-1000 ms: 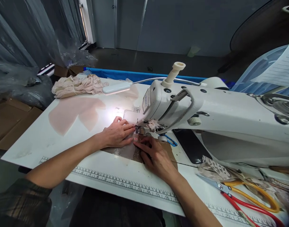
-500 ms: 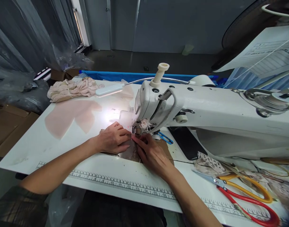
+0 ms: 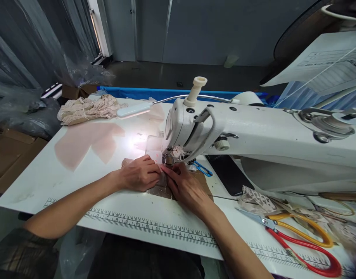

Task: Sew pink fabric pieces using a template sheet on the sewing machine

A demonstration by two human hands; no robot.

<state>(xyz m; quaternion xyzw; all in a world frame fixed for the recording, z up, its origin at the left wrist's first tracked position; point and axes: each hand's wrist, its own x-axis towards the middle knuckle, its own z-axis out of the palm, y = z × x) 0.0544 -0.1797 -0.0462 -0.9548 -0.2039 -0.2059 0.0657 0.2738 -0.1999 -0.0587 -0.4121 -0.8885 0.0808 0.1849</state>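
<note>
A white sewing machine (image 3: 253, 126) stands over the table, its presser foot (image 3: 168, 159) just beyond my fingertips. Beneath and between my hands lies a small piece of pale sheer fabric (image 3: 162, 181), partly covered by my fingers. My left hand (image 3: 140, 173) is closed on the fabric's left side, fingers curled and bunched together. From the right, my right hand (image 3: 186, 188) pinches the fabric's edge close to the presser foot, its fingertips almost meeting those of the left. The needle itself is too small to make out.
Pink sheer cut pieces (image 3: 85, 143) and a bundle of lace (image 3: 89, 108) lie at the left. A lamp (image 3: 135, 110) shines over the work. A black phone (image 3: 228, 174), a blue thread clipper (image 3: 203, 169) and scissors (image 3: 300, 232) lie to the right. A printed ruler (image 3: 149, 228) runs along the front edge.
My left hand's fingers have drawn together and curled; they were spread flatter before. The sheer fabric has shifted slightly toward me. My right hand stays almost in place.
</note>
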